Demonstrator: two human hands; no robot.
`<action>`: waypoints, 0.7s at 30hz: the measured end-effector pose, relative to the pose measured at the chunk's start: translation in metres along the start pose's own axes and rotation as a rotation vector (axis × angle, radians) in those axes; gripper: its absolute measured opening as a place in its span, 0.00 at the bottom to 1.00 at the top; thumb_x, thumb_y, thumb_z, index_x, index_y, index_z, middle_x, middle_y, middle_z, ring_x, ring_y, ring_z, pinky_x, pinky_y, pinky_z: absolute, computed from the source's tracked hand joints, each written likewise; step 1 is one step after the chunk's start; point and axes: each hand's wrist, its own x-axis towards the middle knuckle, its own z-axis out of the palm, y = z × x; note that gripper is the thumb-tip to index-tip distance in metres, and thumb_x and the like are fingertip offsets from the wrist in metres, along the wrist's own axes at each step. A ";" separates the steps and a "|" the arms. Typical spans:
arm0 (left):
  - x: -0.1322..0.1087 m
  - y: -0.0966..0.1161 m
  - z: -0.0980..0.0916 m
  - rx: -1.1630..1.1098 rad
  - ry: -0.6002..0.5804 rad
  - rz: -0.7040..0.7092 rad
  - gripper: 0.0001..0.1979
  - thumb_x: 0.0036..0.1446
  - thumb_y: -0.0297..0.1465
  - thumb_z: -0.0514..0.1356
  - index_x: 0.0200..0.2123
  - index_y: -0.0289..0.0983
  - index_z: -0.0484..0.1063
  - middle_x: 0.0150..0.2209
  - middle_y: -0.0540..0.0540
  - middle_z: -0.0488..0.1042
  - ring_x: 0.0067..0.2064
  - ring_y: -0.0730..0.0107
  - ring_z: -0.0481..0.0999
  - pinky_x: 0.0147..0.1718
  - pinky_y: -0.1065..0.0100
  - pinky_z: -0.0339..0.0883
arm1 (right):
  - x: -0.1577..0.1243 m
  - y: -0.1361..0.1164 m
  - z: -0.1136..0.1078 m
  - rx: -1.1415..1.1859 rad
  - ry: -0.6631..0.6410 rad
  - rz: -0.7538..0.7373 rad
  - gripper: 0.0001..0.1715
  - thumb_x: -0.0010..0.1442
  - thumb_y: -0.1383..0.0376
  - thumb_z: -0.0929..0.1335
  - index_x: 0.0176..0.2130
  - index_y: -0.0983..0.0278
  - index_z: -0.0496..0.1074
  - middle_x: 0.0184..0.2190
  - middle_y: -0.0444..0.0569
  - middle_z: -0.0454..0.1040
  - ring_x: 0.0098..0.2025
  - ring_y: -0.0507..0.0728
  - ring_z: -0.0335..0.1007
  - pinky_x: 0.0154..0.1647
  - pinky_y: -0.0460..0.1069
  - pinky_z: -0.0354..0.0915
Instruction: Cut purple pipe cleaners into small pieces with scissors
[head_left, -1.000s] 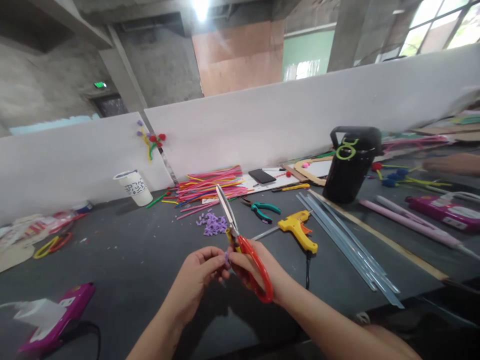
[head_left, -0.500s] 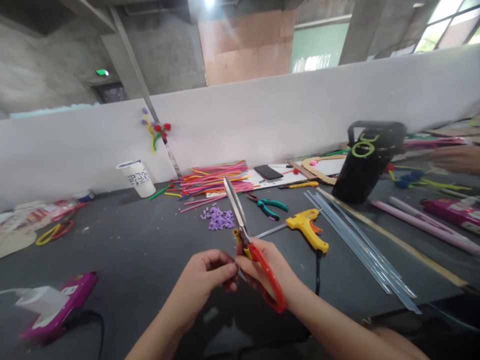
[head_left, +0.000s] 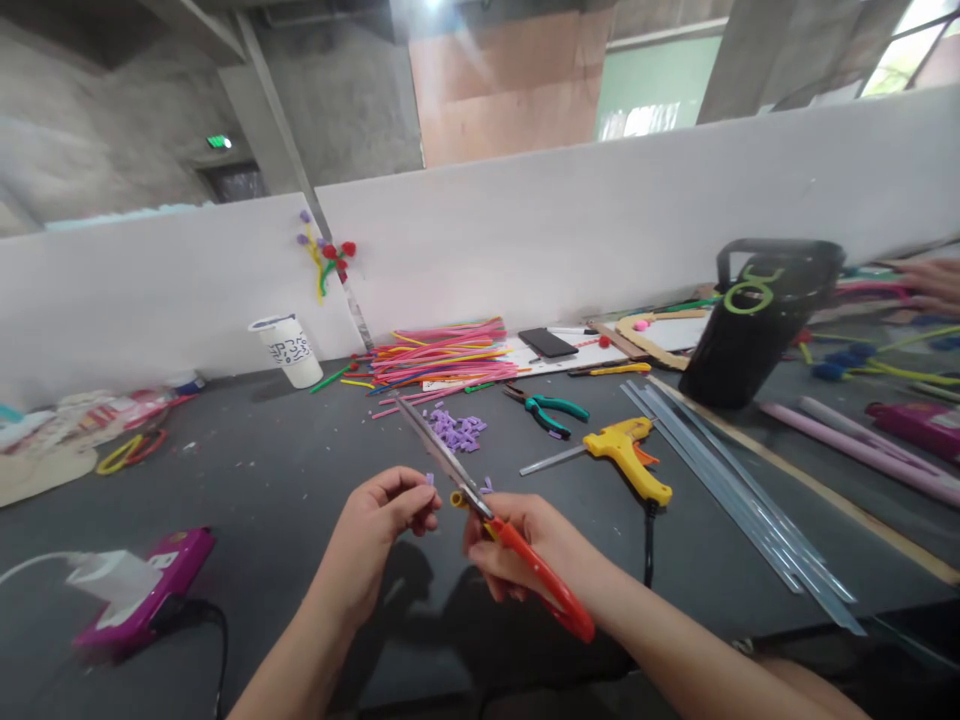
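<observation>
A pair of scissors [head_left: 517, 548] with red handles is held in my right hand [head_left: 504, 540], blades pointing up and left. A small yellow rolled piece [head_left: 457, 499] shows beside the blades at the same hand; how it is gripped is partly hidden. My left hand [head_left: 390, 520], just to the left, has thumb and forefinger pinched, with a small purple piece [head_left: 430, 479] at the fingertips. Beyond the blades lies a pile of short purple pieces [head_left: 459, 434] on the dark table [head_left: 300, 580]. One loose purple piece rests near my right fingers.
Teal pliers [head_left: 556, 408], a yellow glue gun [head_left: 624, 447] and clear glue sticks [head_left: 742, 500] lie to the right. Pink pipe cleaners [head_left: 442, 355] and a white cup [head_left: 289, 350] stand behind. A black bottle [head_left: 757, 330] and another person's hand [head_left: 934, 285] are at right; a purple power strip [head_left: 161, 590] at left.
My hands have moved apart, the left one going left and up with the purple piece at its fingertips. The scissors have tilted further left. The view has shifted slightly.
</observation>
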 end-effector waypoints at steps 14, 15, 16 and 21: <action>-0.012 0.005 0.025 0.138 -0.172 -0.048 0.06 0.46 0.31 0.59 0.21 0.34 0.70 0.18 0.51 0.69 0.22 0.75 0.66 0.25 0.72 0.59 | 0.005 0.000 -0.002 0.000 0.275 -0.020 0.05 0.48 0.66 0.65 0.25 0.64 0.63 0.13 0.36 0.59 0.15 0.45 0.54 0.14 0.40 0.51; -0.012 0.005 0.025 0.152 -0.181 -0.052 0.06 0.45 0.30 0.59 0.21 0.34 0.70 0.18 0.51 0.69 0.22 0.75 0.66 0.24 0.72 0.59 | 0.005 0.000 -0.002 -0.002 0.281 -0.019 0.04 0.47 0.67 0.65 0.24 0.64 0.62 0.13 0.36 0.59 0.14 0.45 0.54 0.14 0.40 0.51; -0.012 0.004 0.025 0.169 -0.192 -0.052 0.05 0.45 0.30 0.60 0.21 0.34 0.69 0.18 0.51 0.69 0.22 0.74 0.66 0.24 0.72 0.59 | 0.005 0.000 -0.003 0.002 0.290 -0.021 0.05 0.47 0.67 0.65 0.24 0.64 0.61 0.12 0.36 0.58 0.14 0.45 0.53 0.13 0.40 0.51; -0.008 0.005 0.019 0.273 -0.199 0.034 0.06 0.46 0.29 0.59 0.19 0.35 0.70 0.17 0.52 0.68 0.21 0.75 0.66 0.23 0.74 0.59 | 0.002 -0.003 -0.007 0.018 0.311 -0.028 0.05 0.48 0.65 0.63 0.24 0.64 0.61 0.11 0.35 0.58 0.13 0.45 0.52 0.13 0.40 0.51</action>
